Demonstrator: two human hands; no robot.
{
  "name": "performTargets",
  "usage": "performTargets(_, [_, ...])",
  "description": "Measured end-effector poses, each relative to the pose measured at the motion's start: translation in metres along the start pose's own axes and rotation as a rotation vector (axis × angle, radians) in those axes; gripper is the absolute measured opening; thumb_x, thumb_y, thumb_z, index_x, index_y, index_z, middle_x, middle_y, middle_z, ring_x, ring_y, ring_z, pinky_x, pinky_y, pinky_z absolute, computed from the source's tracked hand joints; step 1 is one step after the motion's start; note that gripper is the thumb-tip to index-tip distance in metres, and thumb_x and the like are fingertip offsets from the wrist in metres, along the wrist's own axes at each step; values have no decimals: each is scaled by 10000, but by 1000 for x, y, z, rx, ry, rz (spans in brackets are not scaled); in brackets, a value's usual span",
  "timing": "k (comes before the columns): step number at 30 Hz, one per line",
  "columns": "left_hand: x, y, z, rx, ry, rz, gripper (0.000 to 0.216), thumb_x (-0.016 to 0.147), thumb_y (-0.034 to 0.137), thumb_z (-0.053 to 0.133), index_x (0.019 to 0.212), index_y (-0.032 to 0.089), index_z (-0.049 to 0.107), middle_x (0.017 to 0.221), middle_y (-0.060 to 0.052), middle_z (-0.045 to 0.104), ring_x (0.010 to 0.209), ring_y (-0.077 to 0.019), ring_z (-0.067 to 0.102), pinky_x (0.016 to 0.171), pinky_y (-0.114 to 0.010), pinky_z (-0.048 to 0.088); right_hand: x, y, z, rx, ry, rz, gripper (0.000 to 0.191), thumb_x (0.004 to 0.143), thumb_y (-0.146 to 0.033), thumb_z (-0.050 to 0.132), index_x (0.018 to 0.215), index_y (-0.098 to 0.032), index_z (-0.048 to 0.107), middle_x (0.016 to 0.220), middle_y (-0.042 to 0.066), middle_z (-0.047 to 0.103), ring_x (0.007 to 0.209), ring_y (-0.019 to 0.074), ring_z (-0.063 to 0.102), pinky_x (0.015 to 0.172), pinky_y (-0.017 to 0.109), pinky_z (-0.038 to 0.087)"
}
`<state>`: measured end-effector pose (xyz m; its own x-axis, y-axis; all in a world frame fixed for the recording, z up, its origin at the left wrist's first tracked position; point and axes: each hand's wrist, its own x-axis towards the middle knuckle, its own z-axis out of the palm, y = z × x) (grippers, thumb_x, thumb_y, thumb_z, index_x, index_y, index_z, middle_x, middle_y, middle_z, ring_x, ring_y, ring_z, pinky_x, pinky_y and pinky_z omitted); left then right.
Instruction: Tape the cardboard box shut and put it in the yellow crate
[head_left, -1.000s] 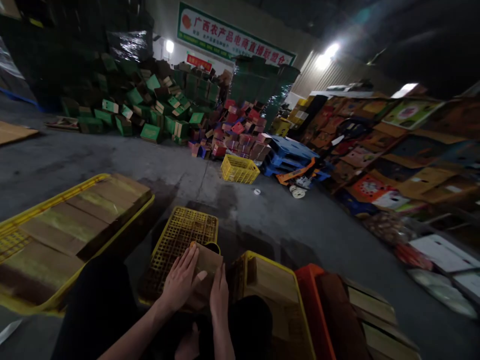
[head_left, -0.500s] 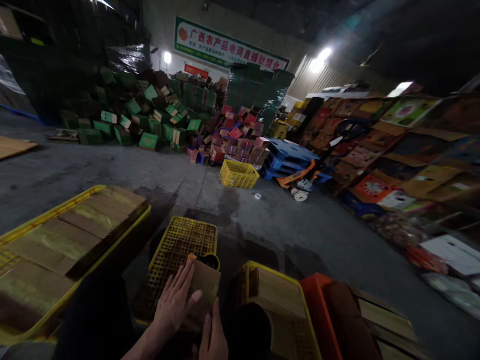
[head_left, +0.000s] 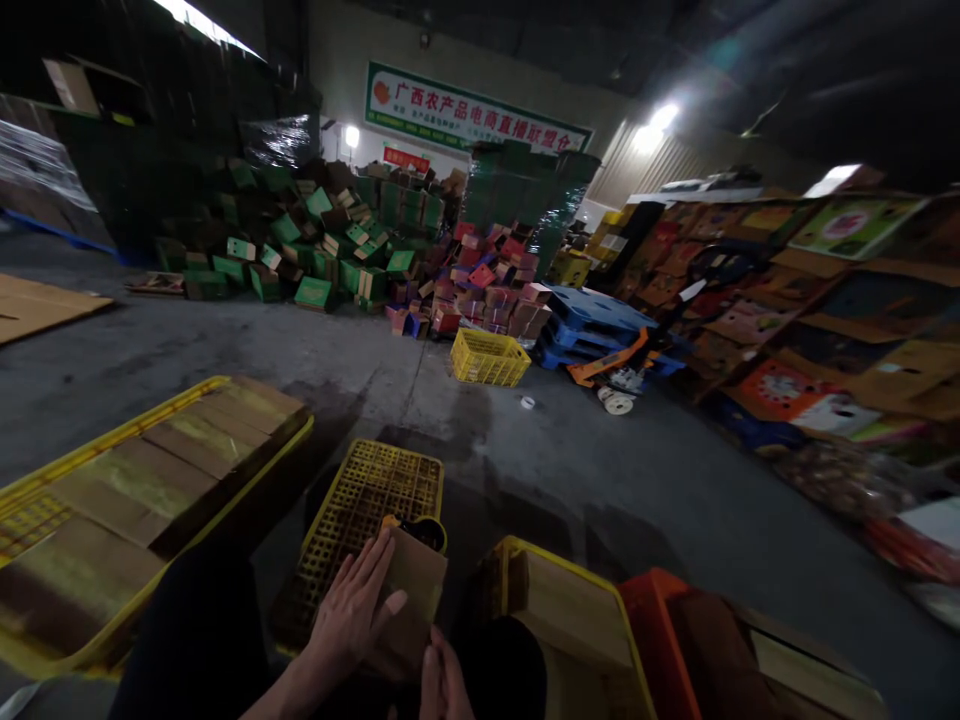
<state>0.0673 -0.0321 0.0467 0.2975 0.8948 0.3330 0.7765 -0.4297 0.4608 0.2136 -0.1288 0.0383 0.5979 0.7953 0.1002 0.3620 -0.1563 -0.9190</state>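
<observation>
A small brown cardboard box (head_left: pixel 414 590) stands in front of my knees, over the near part of an upturned yellow plastic crate (head_left: pixel 379 475). My left hand (head_left: pixel 352 605) lies flat on its top, fingers stretched out and thumb apart. At the box's lower right edge is my right hand (head_left: pixel 444 680), its thumb and fingers close together against the cardboard; the picture's bottom edge cuts off part of it. Just behind the box, a tape dispenser (head_left: pixel 427 530) in black and yellow rests on the crate, partly hidden.
On the left, a long yellow crate (head_left: pixel 259 490) holds several cardboard boxes. To the right stand another yellow crate (head_left: pixel 555 552) with boxes and an orange-red crate (head_left: pixel 651 620). Farther off are a yellow basket (head_left: pixel 489 360), blue pallets (head_left: pixel 592 310), a pallet jack (head_left: pixel 619 375) and heaped cartons (head_left: pixel 322 250).
The whole view has shifted slightly, so the scene sits a little lower and farther right. My right hand's fingers have drawn closer together at the box edge; my left hand stays flat on top.
</observation>
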Motion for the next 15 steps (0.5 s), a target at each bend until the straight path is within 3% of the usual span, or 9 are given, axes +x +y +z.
performTargets(4, [-1, -2, -3, -50, -6, 27, 752, 1010, 385, 451, 1594, 324, -19, 1632, -45, 260, 1464, -274, 344, 1150, -484, 376, 31, -19, -2, -134, -84, -37, 540, 863, -720, 501, 915, -210, 674, 885, 91, 759, 824, 254, 724, 734, 305, 571])
performTargets(9, [0, -6, -2, -153, 4, 49, 724, 1020, 392, 433, 1603, 300, 14, 1642, -60, 233, 1479, -262, 311, 1164, -446, 377, 57, -33, 2, -317, -163, -109, 681, 932, -726, 285, 1004, -185, 692, 1039, 170, 752, 972, 298, 722, 842, 347, 535])
performTargets(12, [0, -5, -1, -235, -3, 22, 692, 1027, 397, 415, 1606, 287, 52, 1651, -60, 210, 1489, -246, 286, 1165, -408, 383, 60, -33, 2, -406, -190, -98, 732, 948, -717, 216, 1048, -184, 709, 1032, 176, 759, 933, 301, 738, 775, 342, 539])
performTargets(15, [0, -4, -1, -298, -34, -34, 696, 1027, 417, 410, 1607, 269, 54, 1661, -69, 165, 1496, -244, 264, 1154, -393, 397, 60, -34, 1, -500, -193, -115, 725, 968, -690, 179, 968, -215, 726, 912, 143, 776, 822, 267, 752, 687, 300, 525])
